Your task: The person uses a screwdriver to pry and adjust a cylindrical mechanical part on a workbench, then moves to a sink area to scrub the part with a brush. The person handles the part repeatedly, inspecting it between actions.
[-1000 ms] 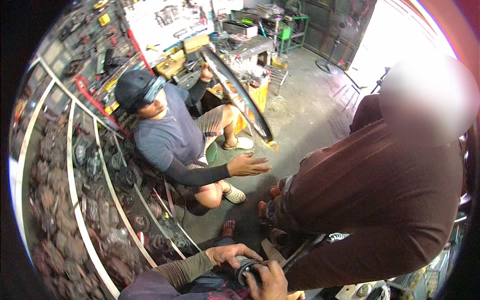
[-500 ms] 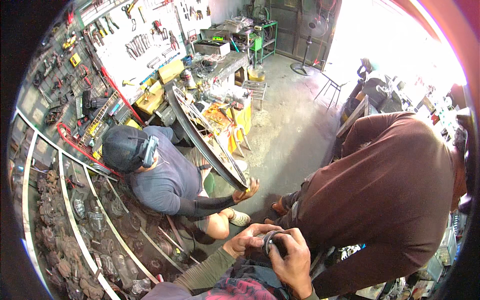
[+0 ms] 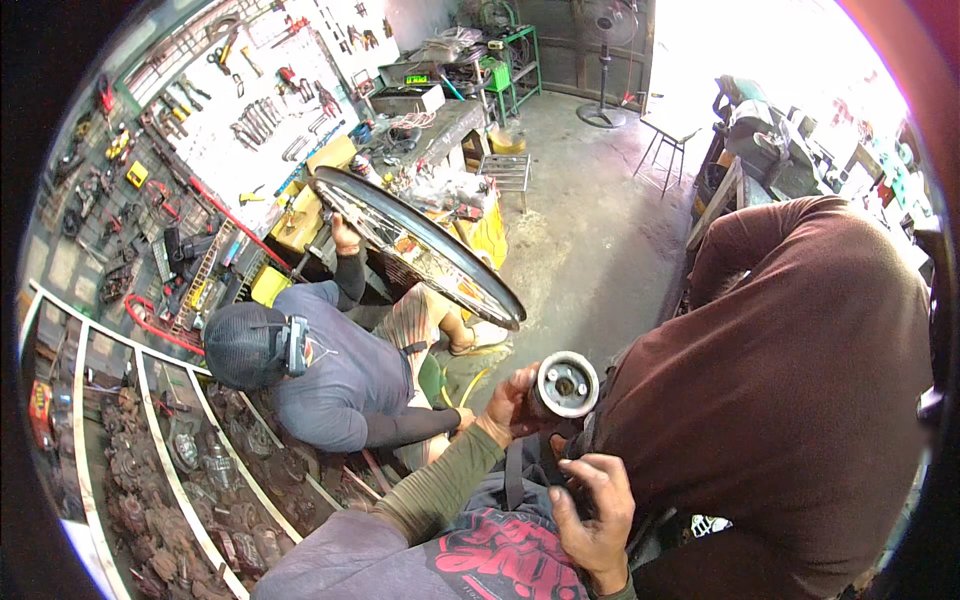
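My left hand (image 3: 506, 408) grips a round, cup-shaped metal part (image 3: 550, 402) by its side, out ahead of my body. The part's bright rim faces up, and its grey inside shows a dark central hub with small round spots around it. Lower and to the right, my right hand (image 3: 597, 512) is apart from the part, its fingers loosely bent and spread, holding nothing. Beyond my left hand, a seated co-worker (image 3: 345, 370) in a grey shirt steadies a tilted spoked wheel (image 3: 430, 248) with one raised hand.
Close on my right, a person in brown (image 3: 770, 400) bends over. Metal racks (image 3: 160, 460) of greasy parts stand at lower left. Behind the co-worker are a tool board (image 3: 260, 100) and a cluttered workbench (image 3: 440, 130). Farther off stand a stool (image 3: 668, 130) and a fan (image 3: 603, 70).
My left hand has lifted the metal part away from me and turned its rim up. The right hand has let go and dropped back. The co-worker's wheel has swung, and their grip has shifted.
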`<action>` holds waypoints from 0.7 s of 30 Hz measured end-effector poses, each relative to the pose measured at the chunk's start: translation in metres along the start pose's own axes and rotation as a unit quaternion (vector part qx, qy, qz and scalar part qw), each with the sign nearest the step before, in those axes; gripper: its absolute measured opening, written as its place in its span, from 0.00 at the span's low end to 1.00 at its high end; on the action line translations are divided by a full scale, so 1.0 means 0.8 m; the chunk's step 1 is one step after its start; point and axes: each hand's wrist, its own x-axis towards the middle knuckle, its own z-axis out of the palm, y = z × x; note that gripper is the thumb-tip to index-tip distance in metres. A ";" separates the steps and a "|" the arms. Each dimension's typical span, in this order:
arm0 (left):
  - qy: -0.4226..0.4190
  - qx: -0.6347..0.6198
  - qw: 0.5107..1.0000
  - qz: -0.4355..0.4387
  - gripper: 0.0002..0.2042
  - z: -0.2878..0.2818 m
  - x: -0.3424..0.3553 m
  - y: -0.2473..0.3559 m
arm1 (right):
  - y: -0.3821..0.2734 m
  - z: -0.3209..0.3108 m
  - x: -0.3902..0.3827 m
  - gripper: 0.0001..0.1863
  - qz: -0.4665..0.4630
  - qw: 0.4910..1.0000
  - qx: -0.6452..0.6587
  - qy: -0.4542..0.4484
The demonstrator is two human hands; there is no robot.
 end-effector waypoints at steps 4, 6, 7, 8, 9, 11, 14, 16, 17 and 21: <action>-0.026 -0.063 0.998 -0.011 0.34 0.008 0.078 0.046 | 0.021 -0.004 0.011 0.16 0.045 0.997 0.045 -0.036; -0.065 -0.070 0.995 -0.018 0.35 0.011 0.123 0.063 | 0.026 -0.012 0.021 0.13 0.071 0.995 0.065 -0.033; -0.072 -0.065 0.995 -0.024 0.35 0.013 0.142 0.071 | 0.028 -0.015 0.027 0.12 0.084 0.993 0.076 -0.031; -0.080 -0.062 0.994 -0.031 0.35 0.012 0.163 0.076 | 0.034 -0.018 0.032 0.13 0.109 0.989 0.097 -0.026; -0.073 -0.064 0.995 -0.037 0.36 0.005 0.181 0.083 | 0.040 -0.020 0.039 0.14 0.133 0.984 0.117 -0.021; -0.062 -0.075 0.994 -0.056 0.36 -0.018 0.218 0.091 | 0.054 -0.020 0.065 0.13 0.154 0.978 0.141 0.014; -0.057 -0.064 0.995 -0.056 0.39 -0.047 0.279 0.098 | 0.073 -0.018 0.120 0.12 0.182 0.972 0.128 0.074; -0.070 -0.058 0.990 -0.106 0.40 -0.077 0.317 0.115 | 0.088 -0.013 0.162 0.10 0.219 0.959 0.151 0.095; -0.066 -0.061 0.989 -0.113 0.39 -0.079 0.337 0.118 | 0.100 -0.009 0.185 0.09 0.225 0.957 0.139 0.117; -0.015 -0.060 0.987 -0.149 0.34 -0.080 0.400 0.148 | 0.154 -0.004 0.282 0.10 0.227 0.956 0.113 0.145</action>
